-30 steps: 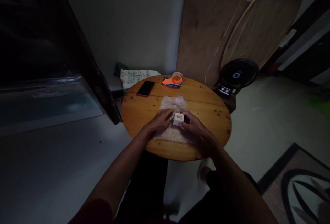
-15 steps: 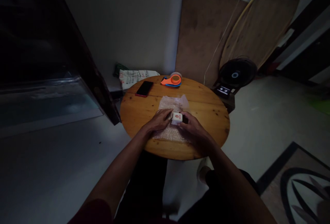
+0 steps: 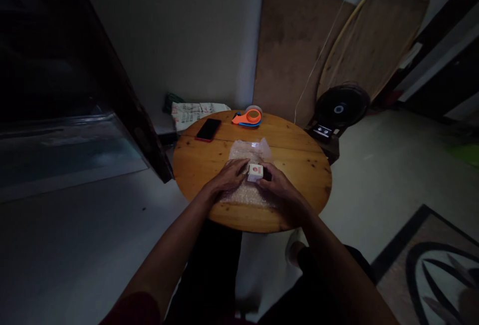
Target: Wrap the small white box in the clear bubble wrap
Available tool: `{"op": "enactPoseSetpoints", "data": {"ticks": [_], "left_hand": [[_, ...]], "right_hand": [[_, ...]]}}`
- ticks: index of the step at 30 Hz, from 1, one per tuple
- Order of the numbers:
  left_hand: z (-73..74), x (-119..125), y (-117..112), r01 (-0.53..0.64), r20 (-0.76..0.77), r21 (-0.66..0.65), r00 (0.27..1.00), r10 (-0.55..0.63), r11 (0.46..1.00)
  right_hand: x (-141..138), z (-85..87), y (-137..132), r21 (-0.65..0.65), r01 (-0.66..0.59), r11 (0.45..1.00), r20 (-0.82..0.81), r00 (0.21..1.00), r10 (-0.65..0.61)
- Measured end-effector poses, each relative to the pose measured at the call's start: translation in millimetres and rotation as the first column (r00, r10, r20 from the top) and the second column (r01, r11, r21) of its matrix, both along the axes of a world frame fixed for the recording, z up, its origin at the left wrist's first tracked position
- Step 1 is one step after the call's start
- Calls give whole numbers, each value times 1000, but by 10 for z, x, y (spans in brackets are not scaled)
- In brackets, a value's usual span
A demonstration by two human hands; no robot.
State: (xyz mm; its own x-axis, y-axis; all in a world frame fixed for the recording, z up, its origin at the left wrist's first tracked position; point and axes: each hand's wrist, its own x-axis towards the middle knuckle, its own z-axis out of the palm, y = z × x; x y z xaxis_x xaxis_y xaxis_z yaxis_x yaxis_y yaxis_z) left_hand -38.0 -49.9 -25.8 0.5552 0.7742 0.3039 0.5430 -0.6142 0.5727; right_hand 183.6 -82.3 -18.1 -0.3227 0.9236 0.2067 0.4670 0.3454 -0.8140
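Note:
A small white box [image 3: 255,172] with a red mark on top sits on a sheet of bubble wrap [image 3: 247,196]. My right hand [image 3: 276,180] grips the box from its right side, thumb at the near face and fingers behind. Just left of the box, my left hand [image 3: 232,174] lies flat on the bubble wrap with its fingers stretched forward. Its fingertips come close to the box; whether they touch it I cannot tell. The sheet's far edge is slightly raised and catches the light.
The round wooden table [image 3: 299,165] also bears a phone [image 3: 208,129] at the back left and an orange and blue tape dispenser [image 3: 249,117] at the back. Beyond its right edge stands a black fan [image 3: 340,108]. A printed white sack [image 3: 196,112] lies behind the table.
The whole view has shifted slightly. Both hands, the box and the bubble wrap keep nearly the same places relative to one another.

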Motion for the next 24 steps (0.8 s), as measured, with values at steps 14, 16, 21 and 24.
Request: {"op": "enactPoseSetpoints", "data": {"ticks": [14, 16, 21, 24], "left_hand": [[-34, 4, 6, -7, 26, 0, 1000, 7, 1000], [-40, 6, 8, -14, 30, -7, 999, 14, 1000], [-27, 14, -1, -35, 32, -32, 999, 36, 999], [-18, 24, 6, -32, 36, -51, 999, 34, 998]], "right_hand": [[-22, 54, -22, 43, 3, 999, 35, 999, -5], [-34, 72, -35, 53, 11, 999, 42, 999, -13], [-48, 68, -47, 51, 20, 998, 36, 999, -22], [-48, 48, -43, 86, 31, 996, 53, 998, -36]]}}
